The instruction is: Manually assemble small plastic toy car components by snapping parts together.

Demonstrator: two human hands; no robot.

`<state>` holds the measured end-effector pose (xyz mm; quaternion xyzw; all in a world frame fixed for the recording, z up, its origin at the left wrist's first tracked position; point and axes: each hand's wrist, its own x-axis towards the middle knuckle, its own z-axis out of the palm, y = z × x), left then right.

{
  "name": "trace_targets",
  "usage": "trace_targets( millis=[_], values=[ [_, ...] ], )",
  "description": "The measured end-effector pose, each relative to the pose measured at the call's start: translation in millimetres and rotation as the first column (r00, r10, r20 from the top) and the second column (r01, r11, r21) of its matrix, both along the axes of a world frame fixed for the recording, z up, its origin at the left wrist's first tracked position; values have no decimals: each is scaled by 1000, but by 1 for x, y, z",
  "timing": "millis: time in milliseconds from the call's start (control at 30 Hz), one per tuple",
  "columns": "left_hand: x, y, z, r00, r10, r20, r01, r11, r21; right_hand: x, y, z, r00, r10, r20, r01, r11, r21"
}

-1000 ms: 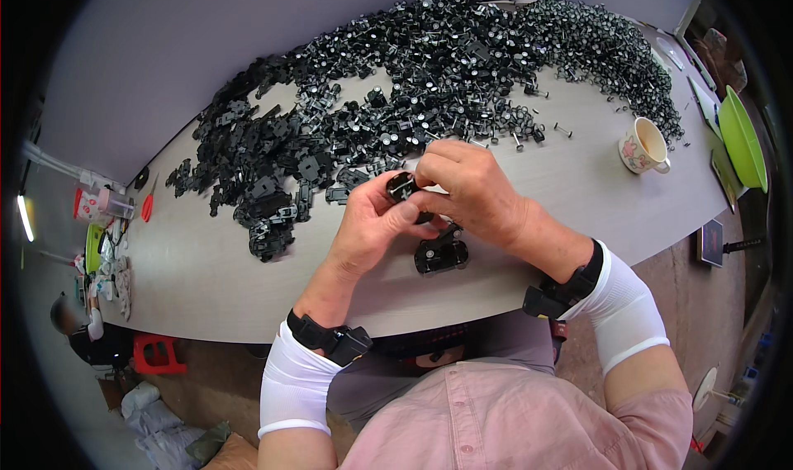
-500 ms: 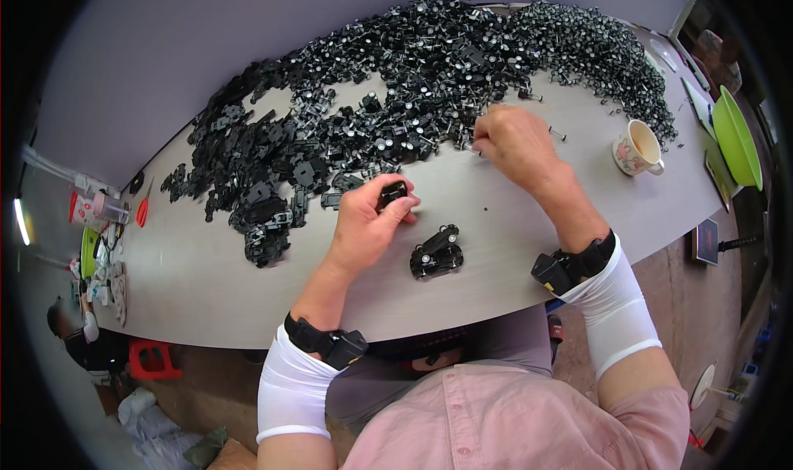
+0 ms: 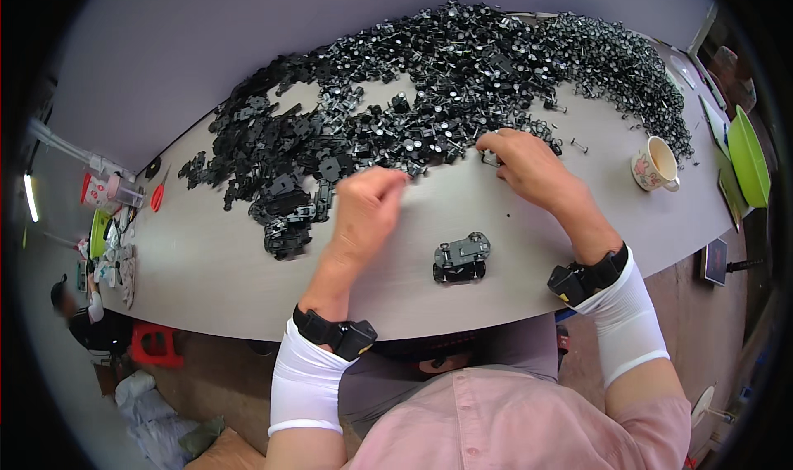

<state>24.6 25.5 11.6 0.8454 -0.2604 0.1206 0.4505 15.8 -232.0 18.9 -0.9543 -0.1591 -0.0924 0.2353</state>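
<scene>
My left hand (image 3: pixel 363 214) is over the table at the front edge of the parts pile, its fingertips smeared by motion. Whether it holds anything cannot be made out. My right hand (image 3: pixel 533 168), fingers curled, pinches a small wheel axle (image 3: pixel 489 160) beside the same pile. Between my forearms sits a pair of toy car pieces: a grey chassis with wheels (image 3: pixel 464 250) on top, a black one (image 3: pixel 458 272) against its near side. Across the table's far side spreads a heap of black wheels on axles (image 3: pixel 462 82), with flat black chassis plates (image 3: pixel 281 152) to the left.
Small metal axle parts (image 3: pixel 611 57) are heaped at the far right. A patterned cup (image 3: pixel 652 166) with a brown drink stands there, near a green basin (image 3: pixel 747 158). Orange-handled scissors (image 3: pixel 159 193) lie at the left. A red stool (image 3: pixel 155 344) and another person (image 3: pixel 83 321) are beyond the left edge.
My left hand has let go of the black toy car piece and moved up to the pile. A grey chassis now shows on top of the pieces in front of me. My right hand stays by the pile.
</scene>
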Motion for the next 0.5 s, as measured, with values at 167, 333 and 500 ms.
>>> trace_targets(
  millis=[167, 333, 500],
  values=[
    [17, 28, 8, 982, 186, 19, -183, 936, 300, 4, -8, -7, 992, 125, -15, -126, 992, -30],
    [13, 28, 5, 995, 87, 44, -97, 853, 513, 6, -7, -4, 990, 133, -41, -133, 991, 13],
    [13, 28, 7, 992, 110, 62, -126, 868, 480, 5, -2, -2, 989, 144, 28, -145, 988, 51]
  ],
)
